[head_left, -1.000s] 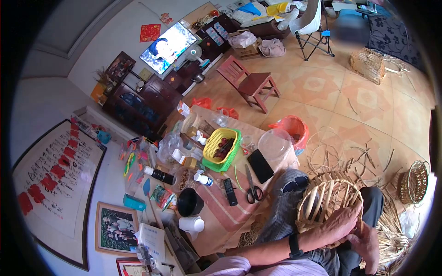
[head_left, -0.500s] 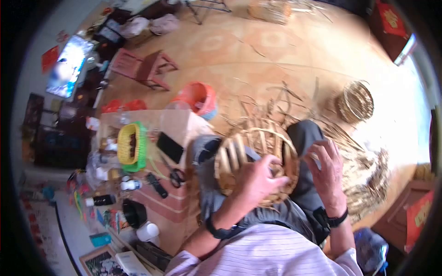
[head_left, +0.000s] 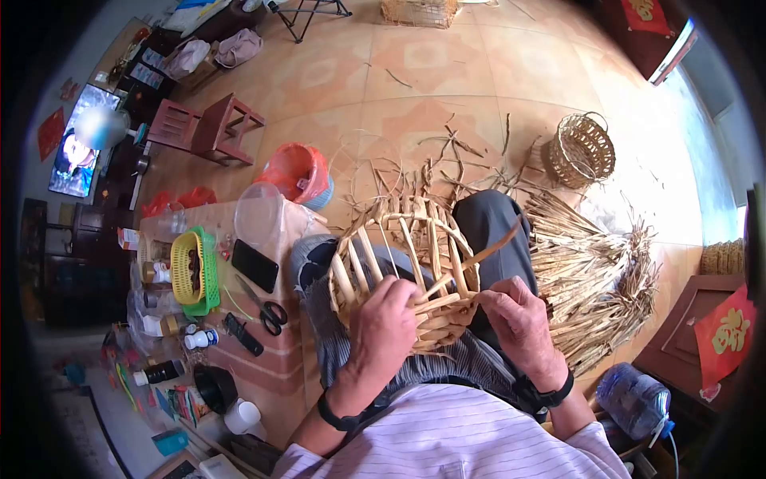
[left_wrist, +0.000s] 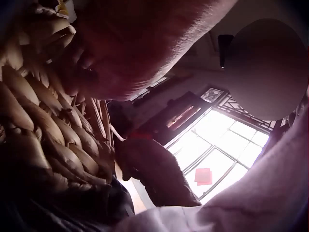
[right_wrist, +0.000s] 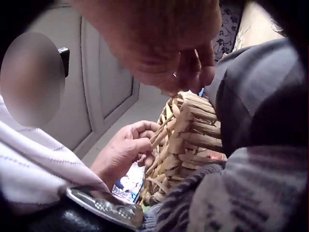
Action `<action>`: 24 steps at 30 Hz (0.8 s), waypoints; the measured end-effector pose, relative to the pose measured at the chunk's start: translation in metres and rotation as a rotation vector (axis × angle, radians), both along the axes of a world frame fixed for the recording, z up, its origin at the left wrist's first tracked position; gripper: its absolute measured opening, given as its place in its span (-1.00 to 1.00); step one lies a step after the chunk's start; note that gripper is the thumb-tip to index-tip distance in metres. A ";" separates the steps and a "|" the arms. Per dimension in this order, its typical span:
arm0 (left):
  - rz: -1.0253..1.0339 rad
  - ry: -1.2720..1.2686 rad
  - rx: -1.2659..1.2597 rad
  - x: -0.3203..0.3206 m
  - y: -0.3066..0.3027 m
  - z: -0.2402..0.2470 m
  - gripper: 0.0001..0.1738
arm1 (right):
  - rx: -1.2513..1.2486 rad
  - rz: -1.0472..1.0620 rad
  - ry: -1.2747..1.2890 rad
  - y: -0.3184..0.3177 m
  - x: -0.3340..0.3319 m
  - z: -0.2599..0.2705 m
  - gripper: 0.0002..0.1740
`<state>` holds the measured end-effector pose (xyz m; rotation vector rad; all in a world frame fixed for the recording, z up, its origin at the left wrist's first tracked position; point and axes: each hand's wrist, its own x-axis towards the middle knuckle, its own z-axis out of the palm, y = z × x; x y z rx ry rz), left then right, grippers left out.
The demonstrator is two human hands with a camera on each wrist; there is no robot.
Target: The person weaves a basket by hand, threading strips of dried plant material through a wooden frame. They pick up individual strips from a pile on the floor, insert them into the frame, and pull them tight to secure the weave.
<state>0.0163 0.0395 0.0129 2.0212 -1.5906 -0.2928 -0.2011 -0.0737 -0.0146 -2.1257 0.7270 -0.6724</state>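
A partly woven basket (head_left: 435, 239) of tan plant strips lies across the person's lap, its spaced ribs facing up. The left hand (head_left: 381, 323) is at its near left side; the right wrist view shows that hand's thumb and fingers pinching a strip (right_wrist: 163, 129) there. On the basket's near right edge, the right hand (head_left: 523, 327) pinches a strip (head_left: 447, 302) between thumb and forefinger. A loose strip (head_left: 493, 243) sticks up and right from the weave, past the right knee. Thick, close weave (left_wrist: 53, 125) fills the left side of the left wrist view.
A pile of dried strips (head_left: 590, 271) lies right of the legs, with a finished basket (head_left: 582, 149) beyond. On the left table are scissors (head_left: 267, 311), a phone (head_left: 255, 266) and a yellow basket (head_left: 188, 267). A red-lined bin (head_left: 295, 172) stands ahead.
The view has swung right and down to the lap. The right hand, lifted off the basket half a second ago, is back at its edge; the left hand has shifted onto the near side.
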 end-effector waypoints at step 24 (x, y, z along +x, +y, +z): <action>0.120 1.374 -0.047 0.054 0.029 0.004 -0.49 | -0.242 0.165 0.068 -0.006 0.063 0.004 -0.74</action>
